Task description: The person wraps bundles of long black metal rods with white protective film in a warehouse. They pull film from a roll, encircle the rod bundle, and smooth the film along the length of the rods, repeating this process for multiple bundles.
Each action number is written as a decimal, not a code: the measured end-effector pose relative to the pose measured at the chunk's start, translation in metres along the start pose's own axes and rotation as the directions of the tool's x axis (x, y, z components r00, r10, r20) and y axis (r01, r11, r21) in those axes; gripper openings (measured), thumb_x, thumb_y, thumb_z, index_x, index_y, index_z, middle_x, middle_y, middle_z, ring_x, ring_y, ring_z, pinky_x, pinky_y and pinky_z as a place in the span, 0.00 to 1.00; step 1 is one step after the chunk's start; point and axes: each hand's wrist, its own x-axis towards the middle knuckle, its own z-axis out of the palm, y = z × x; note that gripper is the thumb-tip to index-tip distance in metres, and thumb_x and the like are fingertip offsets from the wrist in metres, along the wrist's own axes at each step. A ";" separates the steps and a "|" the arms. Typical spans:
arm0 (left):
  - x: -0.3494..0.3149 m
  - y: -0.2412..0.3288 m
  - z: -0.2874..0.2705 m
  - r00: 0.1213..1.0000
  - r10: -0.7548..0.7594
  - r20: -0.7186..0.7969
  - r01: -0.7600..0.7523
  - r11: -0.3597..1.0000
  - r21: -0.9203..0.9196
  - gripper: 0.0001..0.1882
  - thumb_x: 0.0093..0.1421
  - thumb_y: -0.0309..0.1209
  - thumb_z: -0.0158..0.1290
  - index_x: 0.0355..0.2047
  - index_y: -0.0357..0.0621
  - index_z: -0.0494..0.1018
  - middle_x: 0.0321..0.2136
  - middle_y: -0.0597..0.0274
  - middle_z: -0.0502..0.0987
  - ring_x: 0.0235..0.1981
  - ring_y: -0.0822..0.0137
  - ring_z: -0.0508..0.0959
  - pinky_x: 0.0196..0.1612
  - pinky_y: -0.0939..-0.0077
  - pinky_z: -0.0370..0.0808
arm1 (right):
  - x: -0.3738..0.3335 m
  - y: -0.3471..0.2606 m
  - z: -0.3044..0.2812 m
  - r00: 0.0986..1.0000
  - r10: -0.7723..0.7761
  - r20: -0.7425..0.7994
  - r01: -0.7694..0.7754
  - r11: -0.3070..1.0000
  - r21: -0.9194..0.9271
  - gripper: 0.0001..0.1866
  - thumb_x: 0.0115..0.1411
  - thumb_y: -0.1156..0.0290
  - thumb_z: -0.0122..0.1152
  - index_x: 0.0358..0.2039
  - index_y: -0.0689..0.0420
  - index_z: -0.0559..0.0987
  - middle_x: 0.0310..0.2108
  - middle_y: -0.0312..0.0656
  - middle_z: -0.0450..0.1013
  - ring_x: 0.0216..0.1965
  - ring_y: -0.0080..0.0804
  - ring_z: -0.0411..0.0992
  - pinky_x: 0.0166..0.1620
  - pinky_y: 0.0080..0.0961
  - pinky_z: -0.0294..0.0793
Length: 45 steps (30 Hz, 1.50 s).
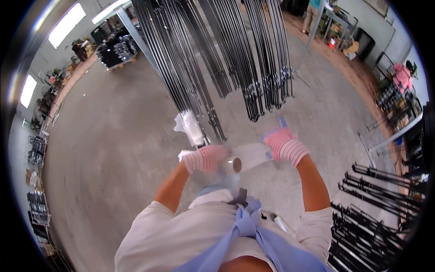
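Observation:
My left hand (pixel 207 158), in a pink-and-grey striped glove, is at the lower ends of a hanging group of black metal rods (pixel 179 86). Motion smears its fingers, so its grip cannot be told. White plastic wrapping (pixel 190 129) covers some rod ends just above it. My right hand (pixel 284 144), gloved alike with blue fingertips, is out to the right, closed on a band of translucent plastic film (pixel 253 155). The film spans the gap between my hands. Beside my left hand shows the brown core end of a film roll (pixel 237 165).
More black rods (pixel 253 86) hang in rows ahead from above. Racks of black rods (pixel 367 217) stand at the lower right. A loaded pallet (pixel 118 52) sits at the far left. A person in pink (pixel 402 77) is at the right; another stands (pixel 311 16) at the back.

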 end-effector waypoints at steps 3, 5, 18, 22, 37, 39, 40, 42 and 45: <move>0.013 0.003 -0.026 0.996 0.034 -0.088 -0.040 0.996 -0.075 0.34 0.31 0.41 0.60 0.39 0.37 0.65 0.35 0.50 0.69 0.37 0.53 0.69 0.42 0.69 0.65 | 0.027 0.002 -0.001 0.994 -0.093 -0.049 0.097 0.992 0.086 0.09 0.45 0.63 0.52 0.26 0.53 0.74 0.25 0.42 0.70 0.34 0.39 0.69 0.50 0.42 0.51; 0.026 -0.010 -0.035 0.983 0.107 -0.152 -0.122 0.988 -0.092 0.35 0.31 0.42 0.60 0.40 0.36 0.65 0.35 0.50 0.69 0.38 0.54 0.69 0.42 0.69 0.65 | 0.054 0.002 -0.014 0.989 -0.138 0.056 0.124 0.971 0.203 0.14 0.45 0.59 0.53 0.28 0.55 0.74 0.27 0.43 0.71 0.36 0.42 0.68 0.44 0.38 0.60; -0.004 -0.118 -0.259 0.288 0.197 -0.937 -0.167 0.974 0.153 0.25 0.46 0.38 0.52 0.43 0.40 0.62 0.41 0.57 0.66 0.40 0.66 0.68 0.43 0.73 0.66 | 0.190 0.097 -0.173 0.675 -0.293 -0.677 0.431 0.901 0.040 0.08 0.41 0.73 0.58 0.27 0.52 0.74 0.50 0.38 0.58 0.55 0.39 0.51 0.57 0.41 0.44; -0.044 -0.143 -0.378 0.062 0.472 -0.879 0.799 0.504 0.327 0.19 0.51 0.30 0.46 0.45 0.42 0.62 0.42 0.56 0.64 0.39 0.66 0.67 0.42 0.74 0.67 | 0.225 0.083 -0.259 0.339 -0.540 -0.770 0.457 0.810 -0.367 0.04 0.36 0.76 0.54 0.17 0.54 0.73 0.50 0.45 0.57 0.55 0.41 0.50 0.57 0.41 0.43; -0.058 -0.206 -0.494 0.067 -0.327 -0.943 0.629 0.747 -0.215 0.20 0.49 0.33 0.49 0.43 0.43 0.63 0.35 0.61 0.66 0.32 0.69 0.67 0.36 0.78 0.65 | 0.361 0.019 -0.430 0.400 -0.558 -0.728 0.286 0.830 -0.479 0.18 0.47 0.62 0.52 0.40 0.50 0.71 0.55 0.43 0.49 0.57 0.42 0.45 0.58 0.35 0.40; -0.061 -0.208 -0.497 0.079 -0.341 -0.937 0.599 0.767 -0.229 0.20 0.48 0.33 0.49 0.43 0.44 0.63 0.34 0.62 0.67 0.31 0.69 0.67 0.35 0.78 0.65 | 0.369 0.015 -0.433 0.466 -0.533 -0.706 0.329 0.845 -0.421 0.19 0.47 0.60 0.52 0.41 0.50 0.70 0.56 0.42 0.47 0.57 0.42 0.44 0.58 0.35 0.39; -0.063 -0.209 -0.498 0.085 -0.352 -0.932 0.581 0.777 -0.240 0.20 0.48 0.34 0.49 0.43 0.44 0.63 0.33 0.62 0.67 0.31 0.69 0.67 0.35 0.79 0.65 | 0.364 0.014 -0.430 0.478 -0.524 -0.705 0.339 0.851 -0.402 0.19 0.47 0.60 0.51 0.42 0.49 0.70 0.56 0.41 0.46 0.57 0.41 0.44 0.58 0.35 0.39; -0.070 -0.211 -0.500 0.108 -0.365 -0.925 0.540 0.803 -0.254 0.21 0.48 0.34 0.50 0.43 0.44 0.63 0.32 0.63 0.67 0.30 0.70 0.67 0.34 0.79 0.64 | 0.369 0.013 -0.428 0.455 -0.548 -0.701 0.353 0.834 -0.423 0.19 0.48 0.61 0.50 0.42 0.49 0.70 0.56 0.42 0.48 0.57 0.39 0.45 0.58 0.35 0.38; -0.080 -0.213 -0.502 0.140 -0.368 -0.919 0.487 0.834 -0.260 0.21 0.47 0.35 0.50 0.43 0.44 0.63 0.31 0.64 0.67 0.28 0.70 0.66 0.33 0.80 0.64 | 0.385 0.020 -0.427 0.370 -0.611 -0.700 0.349 0.790 -0.505 0.18 0.49 0.63 0.47 0.42 0.49 0.69 0.54 0.44 0.52 0.56 0.36 0.48 0.58 0.36 0.38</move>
